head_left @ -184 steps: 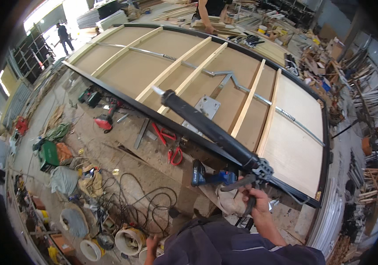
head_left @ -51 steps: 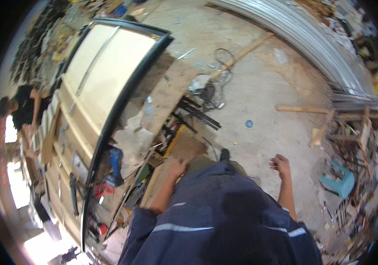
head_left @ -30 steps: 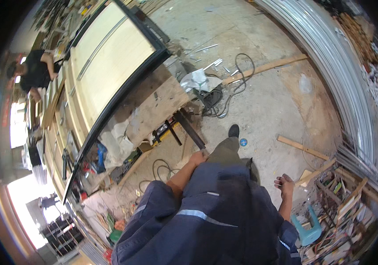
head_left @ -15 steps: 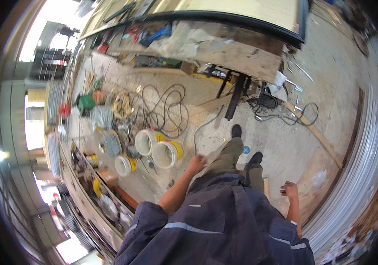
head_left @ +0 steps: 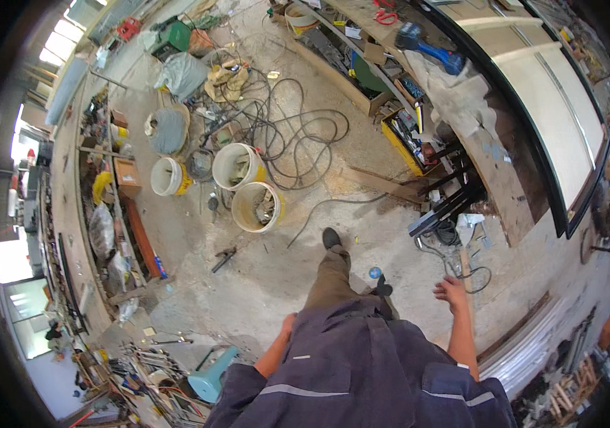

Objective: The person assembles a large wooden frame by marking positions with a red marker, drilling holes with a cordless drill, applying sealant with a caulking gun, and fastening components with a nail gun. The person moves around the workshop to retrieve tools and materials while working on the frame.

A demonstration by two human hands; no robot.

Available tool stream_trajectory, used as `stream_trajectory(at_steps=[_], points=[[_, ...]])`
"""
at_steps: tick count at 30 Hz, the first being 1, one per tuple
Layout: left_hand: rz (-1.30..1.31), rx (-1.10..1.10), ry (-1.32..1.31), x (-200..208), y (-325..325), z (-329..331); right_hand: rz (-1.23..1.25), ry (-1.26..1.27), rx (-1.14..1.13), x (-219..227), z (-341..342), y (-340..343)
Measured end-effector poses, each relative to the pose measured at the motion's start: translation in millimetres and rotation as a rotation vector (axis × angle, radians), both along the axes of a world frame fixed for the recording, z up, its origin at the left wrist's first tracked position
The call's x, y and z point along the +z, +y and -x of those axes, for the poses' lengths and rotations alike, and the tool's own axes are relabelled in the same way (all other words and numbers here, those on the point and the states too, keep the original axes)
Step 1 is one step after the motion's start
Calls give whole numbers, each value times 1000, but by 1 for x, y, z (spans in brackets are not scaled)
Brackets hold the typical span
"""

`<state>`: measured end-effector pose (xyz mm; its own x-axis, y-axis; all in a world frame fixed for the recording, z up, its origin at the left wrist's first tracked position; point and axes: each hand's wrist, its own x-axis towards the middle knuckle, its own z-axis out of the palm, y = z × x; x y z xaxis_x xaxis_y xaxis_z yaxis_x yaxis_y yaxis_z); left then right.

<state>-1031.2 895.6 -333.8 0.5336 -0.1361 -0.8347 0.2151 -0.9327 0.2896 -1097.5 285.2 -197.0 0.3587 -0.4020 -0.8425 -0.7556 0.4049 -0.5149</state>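
My right hand [head_left: 452, 293] hangs in the air on the right, fingers loosely curled and apart, with nothing in it. It is nearest to the thin cable on the floor, without touching it. My left hand [head_left: 288, 325] is down beside my dark jacket [head_left: 362, 364], which partly covers it, so its fingers are hidden. Ahead on the left stand white buckets with yellow outsides; the nearest bucket [head_left: 257, 207] holds rubble-like pieces. Behind it is a second bucket [head_left: 236, 167], and to its left a smaller bucket [head_left: 168, 177].
A long black cable [head_left: 298, 135] lies looped on the floor. The workbench [head_left: 497, 185] at the right bears a black-framed panel [head_left: 547, 93] and a blue power tool [head_left: 430, 50]. Black bars [head_left: 455, 207] jut out below it. A teal stool [head_left: 212, 374] and tools are at lower left.
My view has turned left and I have stepped; the bench now lies farther right. My left hand has swung back beside the jacket, and my right hand has moved forward.
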Motion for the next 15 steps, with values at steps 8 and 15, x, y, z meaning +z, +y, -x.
stream_trajectory(at_steps=[8,15], points=[[124,64,-91,41,-33,-154,35,-141,177,62,-195,69],[409,668,45,62,-81,-233,98,108,261,49,-202,58]])
